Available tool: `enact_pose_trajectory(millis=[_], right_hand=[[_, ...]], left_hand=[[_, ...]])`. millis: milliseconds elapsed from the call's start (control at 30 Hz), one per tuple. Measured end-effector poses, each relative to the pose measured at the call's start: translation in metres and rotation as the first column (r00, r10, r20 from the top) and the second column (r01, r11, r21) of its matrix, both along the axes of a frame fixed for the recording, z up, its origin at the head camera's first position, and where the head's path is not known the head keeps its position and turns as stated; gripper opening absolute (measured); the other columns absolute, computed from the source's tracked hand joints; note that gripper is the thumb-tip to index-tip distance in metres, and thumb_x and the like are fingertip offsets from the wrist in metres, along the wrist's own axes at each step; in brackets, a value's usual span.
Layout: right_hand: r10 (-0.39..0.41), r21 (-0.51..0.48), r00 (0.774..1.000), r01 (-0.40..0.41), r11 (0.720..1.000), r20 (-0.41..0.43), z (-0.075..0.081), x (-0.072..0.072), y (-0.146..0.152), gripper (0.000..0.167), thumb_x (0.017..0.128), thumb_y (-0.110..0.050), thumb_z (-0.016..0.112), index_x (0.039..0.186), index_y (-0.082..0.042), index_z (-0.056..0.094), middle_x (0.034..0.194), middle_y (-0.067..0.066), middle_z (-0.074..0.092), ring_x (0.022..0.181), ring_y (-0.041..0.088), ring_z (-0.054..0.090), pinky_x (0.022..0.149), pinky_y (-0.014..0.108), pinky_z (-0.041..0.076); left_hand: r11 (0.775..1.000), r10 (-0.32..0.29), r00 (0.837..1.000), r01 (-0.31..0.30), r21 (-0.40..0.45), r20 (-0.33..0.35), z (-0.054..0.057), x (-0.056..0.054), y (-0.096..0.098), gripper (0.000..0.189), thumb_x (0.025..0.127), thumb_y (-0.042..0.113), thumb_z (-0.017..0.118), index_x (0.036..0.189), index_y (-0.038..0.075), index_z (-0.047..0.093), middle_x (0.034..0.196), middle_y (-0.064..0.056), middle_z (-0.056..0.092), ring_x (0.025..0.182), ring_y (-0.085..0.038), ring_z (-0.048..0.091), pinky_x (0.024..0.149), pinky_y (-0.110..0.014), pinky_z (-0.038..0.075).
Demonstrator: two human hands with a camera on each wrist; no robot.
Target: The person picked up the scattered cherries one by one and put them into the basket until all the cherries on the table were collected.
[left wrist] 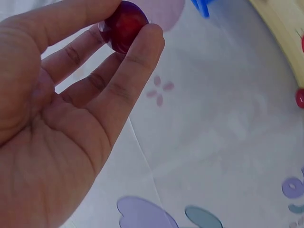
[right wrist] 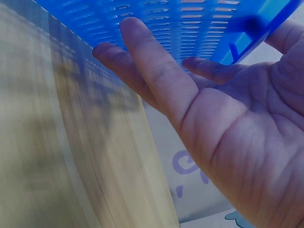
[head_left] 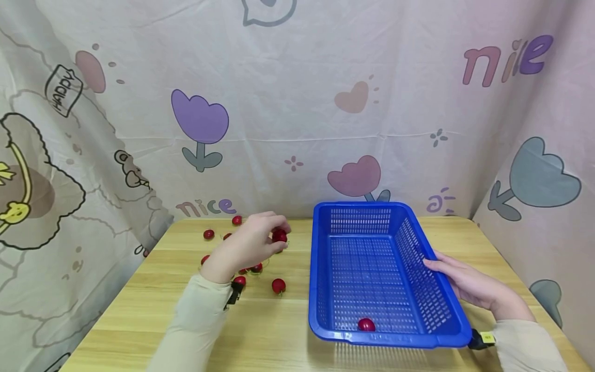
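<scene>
My left hand (head_left: 251,243) pinches a dark red cherry (left wrist: 126,27) between thumb and fingertips, raised over the left half of the table. Beneath and around that hand lie several loose cherries, one of them a single cherry (head_left: 278,285) nearer the front. A blue plastic basket (head_left: 314,268) with slotted walls stands to the right. At its right side my right hand (head_left: 479,287) grips the rim, thumb over the top and fingers spread under the slotted outer wall, as the right wrist view shows. One cherry (head_left: 366,324) sits inside the basket at its near end.
The light wooden table (head_left: 139,310) ends at a printed cloth (head_left: 279,103) hanging behind it and at both sides. Toward the back left edge are a cherry (head_left: 208,234) and another cherry (head_left: 237,220). The basket's near end casts a shadow on the wood.
</scene>
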State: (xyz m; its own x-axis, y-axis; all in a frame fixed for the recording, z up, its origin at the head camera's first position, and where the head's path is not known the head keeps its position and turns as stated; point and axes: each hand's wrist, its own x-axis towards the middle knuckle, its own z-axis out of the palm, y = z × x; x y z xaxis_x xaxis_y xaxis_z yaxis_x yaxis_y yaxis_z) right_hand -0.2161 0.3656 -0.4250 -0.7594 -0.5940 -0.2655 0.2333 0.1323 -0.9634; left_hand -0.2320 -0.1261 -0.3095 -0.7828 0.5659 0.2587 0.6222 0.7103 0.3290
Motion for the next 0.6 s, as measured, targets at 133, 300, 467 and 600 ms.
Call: enact_pose_trajectory(millis=[133, 300, 467, 600], right_hand=[[-0.005, 0.005, 1.000, 0.005, 1.000, -0.002, 0.001, 0.001, 0.000, 0.075, 0.119, -0.033, 0.027, 0.165, -0.001, -0.023, 0.134, 0.008, 0.070, 0.117, 0.029, 0.075, 0.097, 0.051, 0.064], [-0.018, 0.023, 1.000, 0.018, 1.000, -0.008, 0.002, 0.001, -0.001, 0.075, 0.119, -0.034, 0.028, 0.166, -0.002, -0.022, 0.134, 0.008, 0.070, 0.117, 0.029, 0.075, 0.097, 0.050, 0.064], [-0.031, 0.037, 0.999, 0.032, 0.999, -0.017, 0.001, 0.000, -0.002, 0.075, 0.119, -0.034, 0.030, 0.167, -0.002, -0.018, 0.135, 0.008, 0.070, 0.116, 0.028, 0.075, 0.097, 0.050, 0.064], [-0.025, 0.027, 1.000, 0.025, 0.999, -0.016, 0.000, 0.001, -0.002, 0.075, 0.119, -0.034, 0.030, 0.166, -0.001, -0.019, 0.135, 0.008, 0.070, 0.116, 0.029, 0.075, 0.097, 0.050, 0.064]], left_hand=[[0.999, -0.050, 0.999, 0.050, -0.004, 0.005, 0.000, 0.001, 0.018, 0.016, 0.094, 0.007, 0.082, 0.107, 0.010, 0.074, 0.099, -0.003, 0.071, 0.092, -0.018, 0.064, 0.082, -0.028, 0.061], [0.996, -0.086, 0.996, 0.086, -0.012, 0.018, -0.002, 0.003, 0.037, 0.016, 0.094, 0.007, 0.082, 0.108, 0.009, 0.075, 0.100, -0.003, 0.071, 0.091, -0.016, 0.064, 0.081, -0.024, 0.060], [0.993, -0.117, 0.993, 0.118, -0.023, 0.030, -0.008, 0.004, 0.051, 0.016, 0.095, 0.007, 0.081, 0.109, 0.008, 0.074, 0.103, -0.004, 0.071, 0.091, -0.016, 0.066, 0.080, -0.024, 0.061], [0.987, -0.144, 0.989, 0.147, -0.059, 0.041, -0.014, 0.006, 0.063, 0.015, 0.095, 0.007, 0.081, 0.108, 0.008, 0.072, 0.104, -0.006, 0.071, 0.091, -0.017, 0.067, 0.077, -0.022, 0.061]])
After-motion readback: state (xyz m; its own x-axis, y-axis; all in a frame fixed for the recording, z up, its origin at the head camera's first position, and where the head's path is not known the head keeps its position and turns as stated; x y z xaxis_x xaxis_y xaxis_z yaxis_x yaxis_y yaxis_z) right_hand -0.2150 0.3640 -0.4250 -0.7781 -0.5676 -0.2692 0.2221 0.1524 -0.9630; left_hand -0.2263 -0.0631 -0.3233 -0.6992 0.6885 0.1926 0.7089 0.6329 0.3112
